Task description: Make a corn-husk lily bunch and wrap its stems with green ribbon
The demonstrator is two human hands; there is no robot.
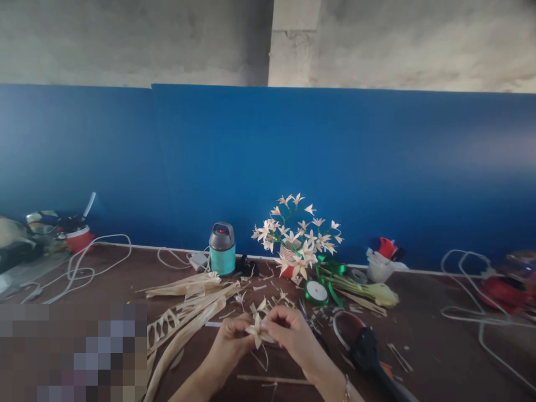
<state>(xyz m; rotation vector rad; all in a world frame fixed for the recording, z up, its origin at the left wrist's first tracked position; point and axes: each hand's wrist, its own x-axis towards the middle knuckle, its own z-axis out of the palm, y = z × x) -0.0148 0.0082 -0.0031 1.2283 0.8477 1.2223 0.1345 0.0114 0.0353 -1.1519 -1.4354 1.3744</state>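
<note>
Between my hands, above the near middle of the brown table, is a cream-coloured handmade flower (257,330) with pointed petals. My left hand (235,335) pinches it from the left side. On the right, my right hand (288,329) has its thumb and fingers closed on a petal. A thin pale strand hangs below the flower. Dried husk strips (188,318) lie left of my hands. Behind them stands a striped pot (288,257) holding many similar cream flowers (310,240) on green stems. A roll of green ribbon (317,293) rests in front of the pot.
A turquoise flask (223,251) stands at the back beside a white charger (198,261). Scissors (312,324), small scraps and a black-handled tool (368,352) lie near my right hand. White cables (75,273) loop at left and right. A blue partition (251,156) closes the back.
</note>
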